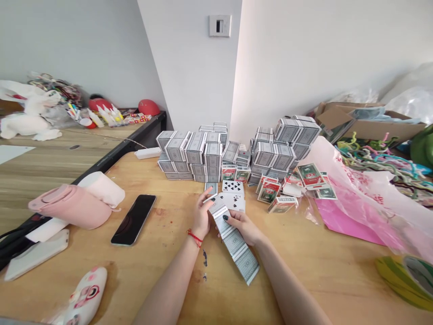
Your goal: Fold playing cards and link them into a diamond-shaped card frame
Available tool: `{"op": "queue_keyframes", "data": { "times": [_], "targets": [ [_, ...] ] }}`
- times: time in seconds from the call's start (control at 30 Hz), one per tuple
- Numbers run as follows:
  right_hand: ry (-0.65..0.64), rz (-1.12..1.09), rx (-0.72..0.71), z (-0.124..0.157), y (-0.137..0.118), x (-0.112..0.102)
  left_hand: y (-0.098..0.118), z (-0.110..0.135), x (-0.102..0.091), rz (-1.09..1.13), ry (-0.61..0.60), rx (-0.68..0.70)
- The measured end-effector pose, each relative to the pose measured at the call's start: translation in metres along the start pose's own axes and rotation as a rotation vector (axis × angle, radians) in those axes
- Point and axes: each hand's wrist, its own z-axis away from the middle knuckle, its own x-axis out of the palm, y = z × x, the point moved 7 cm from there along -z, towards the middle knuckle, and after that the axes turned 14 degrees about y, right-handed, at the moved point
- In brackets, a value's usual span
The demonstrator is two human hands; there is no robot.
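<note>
A strip of grey-backed playing cards (236, 246), overlapped end to end, slants down toward me over the wooden table. My right hand (244, 225) pinches it near its upper part, the dark-nailed thumb lying on top. At the strip's upper end my left hand (202, 216), with a red string bracelet (194, 238) at the wrist, grips the edge; some of its fingers are hidden behind the cards. Just beyond the hands lie a face-up spade card (232, 186) and more face-up cards (239, 202). A face-down card (211, 187) is beside them.
Block-like stacks of cards stand at the left (196, 149) and right (274, 153) back. Card boxes (269, 191) sit right of the hands. A phone (134, 220) and a pink cup-like object (72, 206) lie left. Yellow tape (394, 275) and pink plastic (348, 221) are right.
</note>
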Motion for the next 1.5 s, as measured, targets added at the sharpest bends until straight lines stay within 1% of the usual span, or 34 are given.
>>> {"op": "queue_keyframes", "data": {
  "times": [0.1, 0.17, 0.27, 0.37, 0.43, 0.53, 0.6, 0.83, 0.93, 1.07, 1.27, 1.37, 1.4, 1.5],
  "targets": [
    [-0.041, -0.052, 0.014, 0.001, 0.004, 0.010, -0.008, 0.002, 0.012, 0.229, -0.125, -0.244],
    [-0.050, -0.071, 0.025, 0.001, 0.008, 0.014, -0.009, 0.004, 0.017, 0.355, -0.169, -0.368],
    [-0.040, -0.050, 0.036, -0.002, 0.013, 0.013, -0.008, 0.005, 0.022, 0.496, -0.213, -0.491],
    [-0.018, -0.013, 0.055, -0.003, 0.016, 0.011, -0.011, 0.006, 0.025, 0.541, -0.232, -0.571],
    [-0.009, 0.004, 0.055, -0.004, 0.016, 0.011, -0.014, 0.006, 0.025, 0.550, -0.206, -0.579],
    [0.001, 0.029, 0.029, -0.003, 0.015, 0.012, -0.014, 0.003, 0.026, 0.582, -0.171, -0.520],
    [0.007, 0.046, 0.008, -0.003, 0.014, 0.012, -0.014, 0.004, 0.028, 0.590, -0.181, -0.497],
    [0.015, 0.068, -0.035, -0.004, 0.012, 0.012, -0.012, 0.008, 0.033, 0.578, -0.236, -0.506],
    [0.005, 0.069, -0.041, -0.003, 0.012, 0.013, -0.012, 0.009, 0.033, 0.564, -0.224, -0.496],
    [0.007, 0.038, -0.061, -0.002, 0.010, 0.012, -0.011, 0.010, 0.032, 0.540, -0.176, -0.475],
    [0.019, 0.023, -0.082, 0.000, 0.008, 0.012, -0.016, 0.011, 0.031, 0.518, -0.146, -0.523],
    [0.048, 0.012, -0.110, -0.001, 0.004, 0.012, -0.020, 0.012, 0.028, 0.503, -0.121, -0.548],
    [0.062, 0.004, -0.119, -0.002, 0.003, 0.011, -0.020, 0.013, 0.027, 0.487, -0.137, -0.546],
    [0.094, -0.035, -0.139, -0.004, -0.001, 0.009, -0.016, 0.019, 0.029, 0.416, -0.242, -0.512]
  ]
}}
